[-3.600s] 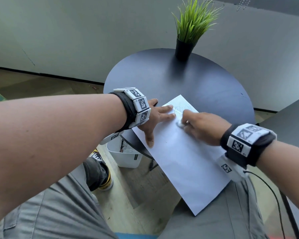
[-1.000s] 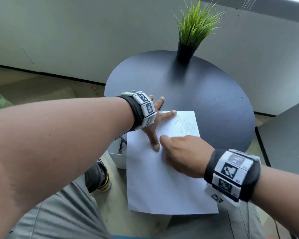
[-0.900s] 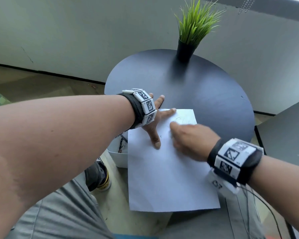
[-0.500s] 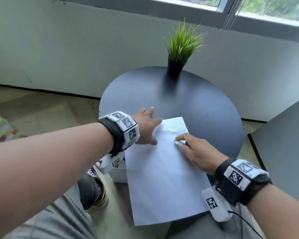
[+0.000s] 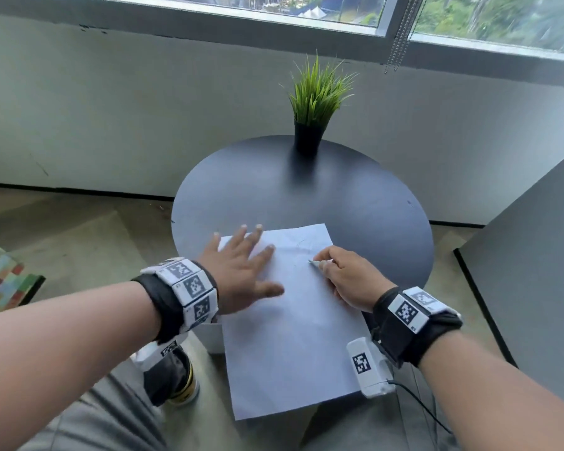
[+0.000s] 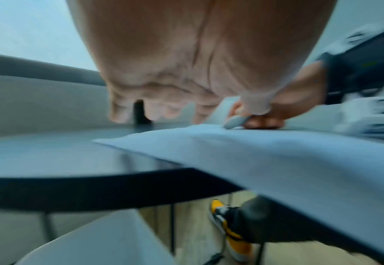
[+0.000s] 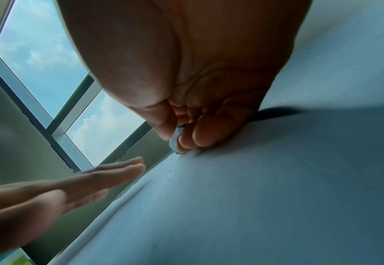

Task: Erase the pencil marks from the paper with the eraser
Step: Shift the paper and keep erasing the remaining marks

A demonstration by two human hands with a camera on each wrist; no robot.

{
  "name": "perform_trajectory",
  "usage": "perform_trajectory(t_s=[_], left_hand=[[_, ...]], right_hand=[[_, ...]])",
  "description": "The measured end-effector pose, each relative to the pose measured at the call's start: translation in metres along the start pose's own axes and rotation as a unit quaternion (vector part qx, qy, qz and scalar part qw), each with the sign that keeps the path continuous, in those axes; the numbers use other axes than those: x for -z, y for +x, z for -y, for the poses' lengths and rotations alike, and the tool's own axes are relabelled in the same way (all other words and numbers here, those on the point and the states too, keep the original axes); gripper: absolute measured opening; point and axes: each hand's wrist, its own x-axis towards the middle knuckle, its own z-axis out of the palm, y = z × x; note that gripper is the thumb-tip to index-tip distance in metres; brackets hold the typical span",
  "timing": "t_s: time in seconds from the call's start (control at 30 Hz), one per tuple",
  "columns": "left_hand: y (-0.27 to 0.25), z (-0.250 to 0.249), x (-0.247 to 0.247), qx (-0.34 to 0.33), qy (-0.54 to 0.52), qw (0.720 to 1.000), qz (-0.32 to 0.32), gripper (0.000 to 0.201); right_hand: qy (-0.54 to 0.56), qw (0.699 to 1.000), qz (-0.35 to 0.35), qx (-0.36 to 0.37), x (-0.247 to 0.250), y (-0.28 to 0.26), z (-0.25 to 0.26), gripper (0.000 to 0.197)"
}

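Pinching a small pale eraser (image 5: 316, 262) between thumb and fingertips, the right hand (image 5: 349, 276) sets the eraser's tip on the sheet of paper (image 5: 293, 346), near the sheet's far right corner. Faint pencil marks (image 5: 302, 244) lie just beyond the eraser, toward the far edge; a few dark crumbs dot the sheet beside the tip in the right wrist view. The other fingers of this hand are curled under and rest on the sheet.

The left hand (image 5: 241, 271) is spread flat, its fingers straight and grasping nothing, over the far left corner of the paper. In the right wrist view the fingers (image 7: 109, 174) appear slightly above the sheet; whether the palm touches it cannot be told.

The paper lies on the near part of a round dark worktop (image 5: 355, 203). Its near half overhangs the worktop's rim above the person's lap, and the left wrist view shows this unsupported part past the curved edge (image 6: 96, 181). A potted grass plant (image 5: 313, 105) stands at the far rim, well apart from the sheet, with bare dark surface between them and to the right of the right hand. A grey panel (image 5: 534, 271) stands beside the worktop on the right. A white bin (image 5: 214, 336) sits under the left rim.
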Motion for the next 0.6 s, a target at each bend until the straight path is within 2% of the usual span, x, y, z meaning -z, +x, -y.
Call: perform_trajectory(t_s=[0.07, 0.1, 0.13, 0.17, 0.2, 0.27, 0.3, 0.33, 0.43, 0.47, 0.5, 0.6], left_hand=[[-0.016, -0.025, -0.005, -0.149, 0.026, 0.988, 0.014, 0.086], [-0.019, -0.030, -0.011, -0.199, 0.040, 0.979, 0.026, 0.087], [-0.015, -0.027, -0.016, -0.211, 0.048, 0.976, 0.034, 0.089], [-0.008, -0.020, -0.018, -0.186, 0.041, 0.981, 0.035, 0.094], [0.002, -0.010, -0.017, -0.130, 0.027, 0.991, 0.027, 0.098], [0.016, 0.004, -0.009, 0.010, -0.013, 1.000, 0.014, 0.092], [0.019, 0.002, -0.005, 0.035, -0.018, 0.999, 0.010, 0.088], [0.020, -0.005, -0.002, 0.018, -0.008, 1.000, 0.001, 0.087], [0.011, -0.029, -0.003, -0.140, 0.033, 0.990, 0.011, 0.091], [0.013, -0.029, -0.005, -0.152, 0.031, 0.988, 0.015, 0.092], [0.020, -0.024, -0.005, -0.128, 0.020, 0.991, 0.014, 0.093], [0.038, -0.002, 0.006, 0.062, -0.035, 0.997, -0.008, 0.096]], right_hand=[[-0.008, 1.000, -0.001, 0.003, 0.000, 0.002, 0.000, 0.014], [-0.010, 1.000, -0.001, 0.004, 0.000, 0.003, -0.001, 0.014], [-0.012, 1.000, -0.001, 0.004, 0.000, 0.003, -0.001, 0.014], [-0.012, 1.000, -0.002, 0.003, 0.000, 0.003, -0.001, 0.015], [-0.012, 1.000, -0.003, 0.001, 0.000, 0.004, -0.001, 0.015], [-0.010, 1.000, -0.008, 0.001, -0.002, 0.005, -0.002, 0.015], [-0.011, 1.000, -0.010, 0.003, -0.002, 0.005, -0.002, 0.015], [-0.013, 1.000, -0.012, 0.006, -0.002, 0.006, -0.002, 0.015], [-0.021, 1.000, -0.015, 0.011, -0.001, 0.007, -0.001, 0.015], [-0.022, 1.000, -0.017, 0.010, -0.001, 0.006, -0.001, 0.015], [-0.020, 1.000, -0.018, 0.009, -0.001, 0.006, -0.001, 0.016], [-0.012, 1.000, -0.021, 0.002, -0.002, 0.004, 0.000, 0.016]])
